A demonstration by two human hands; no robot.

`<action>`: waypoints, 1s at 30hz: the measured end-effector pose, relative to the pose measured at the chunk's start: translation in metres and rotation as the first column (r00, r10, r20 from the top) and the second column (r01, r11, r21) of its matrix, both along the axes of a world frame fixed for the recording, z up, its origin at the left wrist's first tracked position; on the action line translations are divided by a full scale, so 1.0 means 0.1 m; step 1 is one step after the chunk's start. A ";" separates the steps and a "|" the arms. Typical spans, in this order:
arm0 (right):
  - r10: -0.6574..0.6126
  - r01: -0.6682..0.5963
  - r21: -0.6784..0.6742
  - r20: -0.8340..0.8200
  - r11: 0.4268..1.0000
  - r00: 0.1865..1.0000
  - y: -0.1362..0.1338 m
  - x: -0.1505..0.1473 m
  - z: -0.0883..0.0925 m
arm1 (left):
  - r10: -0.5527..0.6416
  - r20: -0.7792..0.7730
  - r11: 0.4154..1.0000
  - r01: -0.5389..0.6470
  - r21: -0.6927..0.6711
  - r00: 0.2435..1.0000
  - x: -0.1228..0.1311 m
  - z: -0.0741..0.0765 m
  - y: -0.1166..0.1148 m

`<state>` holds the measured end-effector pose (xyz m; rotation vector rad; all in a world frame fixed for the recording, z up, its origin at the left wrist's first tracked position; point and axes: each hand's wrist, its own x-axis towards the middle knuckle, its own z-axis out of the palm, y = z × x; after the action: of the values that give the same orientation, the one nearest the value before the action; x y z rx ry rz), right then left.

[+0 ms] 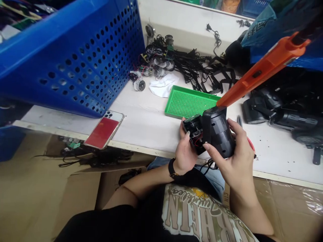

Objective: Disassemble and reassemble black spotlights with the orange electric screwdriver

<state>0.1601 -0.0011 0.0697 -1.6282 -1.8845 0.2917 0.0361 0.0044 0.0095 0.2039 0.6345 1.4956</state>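
My right hand [239, 158] is wrapped round a black plastic lamp housing [219, 132] with a bracket along its left side. In my left hand [186, 151] sits the lamp's opened part [193, 129], where dark inner components and thin red wires show. The two parts lie close together, and I cannot tell whether they are still joined. An orange electric screwdriver [259, 72] slants down just behind the housing, its lower tip hidden. Black cable [209, 164] loops below the housing. Partly behind my right hand is a tool with a red handle [251, 144].
A large blue perforated basket [101, 60] stands at the left, near a phone [104, 129] at the table edge. Behind the green tray [191, 102] lie a white cloth [163, 85], small wired parts [158, 62] and black cables [194, 65]. Several black lamps [290, 121] crowd the right.
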 end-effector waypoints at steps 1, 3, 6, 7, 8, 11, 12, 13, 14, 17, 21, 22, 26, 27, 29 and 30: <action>0.007 -0.008 0.023 0.029 1.000 1.000 0.01 -0.04 0.00 | 0.011 0.024 1.000 -0.011 0.024 1.000 0.03 0.01 0.00; 0.018 -0.022 0.058 0.074 0.998 0.997 0.01 -0.09 -0.01 | 0.035 0.062 0.996 -0.039 0.077 0.997 0.07 0.02 -0.01; 0.040 -0.051 0.140 0.083 0.989 0.996 0.01 -0.10 -0.06 | 0.072 0.099 0.989 -0.084 0.121 0.993 0.11 0.04 -0.03; 0.051 -0.063 0.156 0.077 0.986 0.996 0.00 -0.10 -0.07 | 0.081 0.107 0.988 -0.094 0.120 0.991 0.11 0.05 -0.03; 0.064 -0.075 0.162 0.070 0.984 0.996 0.00 -0.09 -0.09 | 0.088 0.113 0.988 -0.101 0.116 0.990 0.11 0.05 -0.04; 0.092 -0.097 0.141 0.045 0.985 0.995 -0.02 -0.05 -0.14 | 0.090 0.103 0.989 -0.102 0.111 0.991 0.11 0.04 -0.06; 0.098 -0.102 0.133 0.034 0.986 0.995 -0.02 -0.04 -0.15 | 0.088 0.094 0.989 -0.098 0.114 0.992 0.11 0.04 -0.06; 0.104 -0.106 0.127 0.021 0.986 0.994 -0.02 -0.03 -0.16 | 0.085 0.086 0.988 -0.095 0.118 0.993 0.10 0.03 -0.07; 0.109 -0.109 0.119 0.008 0.987 0.994 -0.03 -0.01 -0.17 | 0.080 0.079 0.988 -0.089 0.122 0.994 0.10 0.02 -0.07; 0.119 -0.116 0.088 -0.032 0.989 0.992 -0.04 0.03 -0.20 | 0.053 0.073 0.989 -0.063 0.130 0.996 0.10 0.01 -0.09; 0.094 -0.091 0.049 -0.079 0.995 0.992 -0.07 0.08 -0.23 | 0.013 0.084 0.986 -0.027 0.163 0.996 0.11 0.01 -0.11; 0.089 -0.086 0.045 -0.084 0.995 0.992 -0.08 0.08 -0.23 | 0.003 0.083 0.985 -0.017 0.172 0.997 0.11 0.01 -0.11; 0.090 -0.083 0.070 -0.093 0.994 0.992 -0.09 0.09 -0.22 | -0.009 0.057 0.978 -0.003 0.207 0.998 0.14 -0.05 -0.12; 0.091 -0.083 0.080 -0.098 0.993 0.991 -0.09 0.09 -0.22 | -0.001 0.050 0.976 -0.010 0.217 0.999 0.15 -0.07 -0.13; 0.091 -0.082 0.086 -0.111 0.993 0.990 -0.09 0.10 -0.22 | 0.011 0.033 0.970 -0.018 0.244 0.999 0.16 -0.10 -0.13; 0.091 -0.082 0.078 -0.122 0.994 0.988 -0.09 0.10 -0.22 | 0.014 0.024 0.966 -0.019 0.257 1.000 0.17 -0.11 -0.14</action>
<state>0.1701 -0.0103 0.0475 -1.4485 -1.8511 0.3495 0.0532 -0.0095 -0.0019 0.3820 0.4233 1.5925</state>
